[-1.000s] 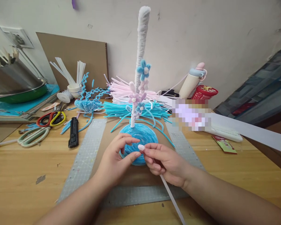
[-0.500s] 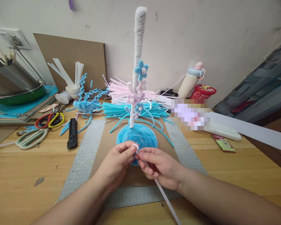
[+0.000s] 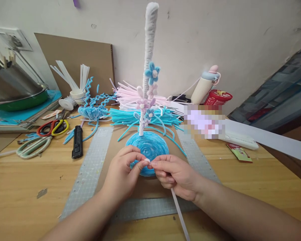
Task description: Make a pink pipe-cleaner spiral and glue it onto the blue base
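Note:
Between my two hands is a pale pink pipe cleaner [image 3: 180,212] with a small curled end. My left hand [image 3: 124,169] pinches that curl between thumb and forefinger. Close beside it, my right hand [image 3: 178,175] grips the same pipe cleaner, and its long tail hangs out below the palm toward the table's front edge. Behind the fingers lies a round blue coiled base [image 3: 155,142], partly covered by my hands. From its back edge rises a white wrapped post [image 3: 150,36]. Blue flowers [image 3: 152,73] and pinkish flowers [image 3: 141,105] made of pipe cleaner sit on the post.
Bundles of blue pipe cleaners [image 3: 122,117] and pink pipe cleaners [image 3: 130,95] lie behind the post. To the left are a black utility knife [image 3: 77,144], scissors [image 3: 33,147] and a blue curly piece [image 3: 91,112]. A bottle [image 3: 203,87] and red tub [image 3: 218,97] stand back right.
The curled end has dropped slightly and turned between my fingers. My right hand has shifted a little right, and the hanging tail has swung slightly to the left at its lower end.

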Available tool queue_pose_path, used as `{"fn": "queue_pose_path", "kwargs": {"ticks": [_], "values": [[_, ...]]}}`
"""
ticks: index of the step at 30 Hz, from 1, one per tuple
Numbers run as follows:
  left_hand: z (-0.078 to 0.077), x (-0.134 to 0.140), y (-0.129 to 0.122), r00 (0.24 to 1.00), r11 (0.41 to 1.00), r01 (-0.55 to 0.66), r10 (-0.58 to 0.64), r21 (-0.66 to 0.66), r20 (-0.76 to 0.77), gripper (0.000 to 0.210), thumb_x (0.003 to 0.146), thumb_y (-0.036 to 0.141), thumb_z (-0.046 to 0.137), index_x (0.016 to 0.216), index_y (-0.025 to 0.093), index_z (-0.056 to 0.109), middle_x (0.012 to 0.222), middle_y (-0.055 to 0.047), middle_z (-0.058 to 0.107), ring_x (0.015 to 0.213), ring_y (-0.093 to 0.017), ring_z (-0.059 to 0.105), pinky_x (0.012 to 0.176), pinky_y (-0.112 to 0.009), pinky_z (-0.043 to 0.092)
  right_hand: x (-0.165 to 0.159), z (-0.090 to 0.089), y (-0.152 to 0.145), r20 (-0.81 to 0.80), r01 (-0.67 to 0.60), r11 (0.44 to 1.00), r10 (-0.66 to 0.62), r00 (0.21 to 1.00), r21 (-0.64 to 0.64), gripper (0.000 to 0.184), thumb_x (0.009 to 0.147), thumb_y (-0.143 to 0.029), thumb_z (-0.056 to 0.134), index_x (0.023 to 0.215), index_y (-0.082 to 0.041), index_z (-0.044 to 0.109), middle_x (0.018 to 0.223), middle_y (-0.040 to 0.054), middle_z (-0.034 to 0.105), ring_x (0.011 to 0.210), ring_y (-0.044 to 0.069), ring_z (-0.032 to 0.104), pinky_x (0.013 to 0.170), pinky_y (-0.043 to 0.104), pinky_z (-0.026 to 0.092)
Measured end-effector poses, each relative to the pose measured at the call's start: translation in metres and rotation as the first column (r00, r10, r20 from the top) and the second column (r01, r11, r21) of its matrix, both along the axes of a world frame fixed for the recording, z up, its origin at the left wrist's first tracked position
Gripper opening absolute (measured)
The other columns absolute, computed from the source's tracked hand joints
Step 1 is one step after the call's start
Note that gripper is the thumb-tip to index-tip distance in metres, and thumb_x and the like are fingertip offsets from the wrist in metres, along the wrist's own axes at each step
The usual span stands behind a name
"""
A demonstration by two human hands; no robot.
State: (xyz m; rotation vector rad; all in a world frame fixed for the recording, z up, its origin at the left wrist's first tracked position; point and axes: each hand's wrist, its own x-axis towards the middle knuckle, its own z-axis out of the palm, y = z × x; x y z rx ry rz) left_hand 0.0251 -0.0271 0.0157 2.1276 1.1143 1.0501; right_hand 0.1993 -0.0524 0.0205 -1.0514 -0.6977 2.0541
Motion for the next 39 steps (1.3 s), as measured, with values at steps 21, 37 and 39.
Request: {"fn": "queue_pose_path", "kwargs": {"ticks": [21, 37, 39], "values": [[-0.002, 0.008, -0.001, 0.789, 0.603, 0.361, 0.209, -0.712, 0.578, 0.023, 0.074, 0.035, 0.071, 0.072, 0.014, 0.064, 0.067, 0.0, 0.056, 0.051, -0.004, 0.038, 0.042, -0.016, 0.023, -0.006, -0.013, 0.002, -0.155, -0.017, 1.0, 0.021, 0.988, 0.023, 0.022, 0.075, -0.031, 0.071, 0.079, -0.013, 0.059, 0.06, -0.0003, 0.063, 0.038, 0.002, 0.045, 0.035, 0.014, 0.019], [0.001, 0.001, 0.0, 0.983, 0.96, 0.083, -0.034, -0.269, 0.182, 0.015, 0.079, 0.023, 0.063, 0.066, 0.017, 0.068, 0.074, -0.002, 0.058, 0.077, -0.014, 0.056, 0.071, -0.025, 0.044, 0.002, -0.001, 0.004, -0.013, -0.042, 0.997, 0.041, 0.999, -0.058, 0.021, 0.066, -0.027, 0.073, 0.07, -0.013, 0.057, 0.047, -0.0068, 0.053, 0.03, -0.001, 0.034, 0.03, 0.013, 0.015], [0.001, -0.001, -0.002, 0.998, 0.988, 0.069, -0.068, -0.14, 0.012, 0.015, 0.083, 0.021, 0.058, 0.072, 0.018, 0.067, 0.079, -0.002, 0.06, 0.075, -0.014, 0.057, 0.07, -0.025, 0.044, 0.002, -0.001, 0.003, 0.062, -0.031, 0.999, 0.034, 0.998, -0.041, 0.024, 0.066, -0.029, 0.073, 0.067, -0.014, 0.054, 0.047, -0.0069, 0.053, 0.029, -0.001, 0.034, 0.03, 0.013, 0.015]]}}
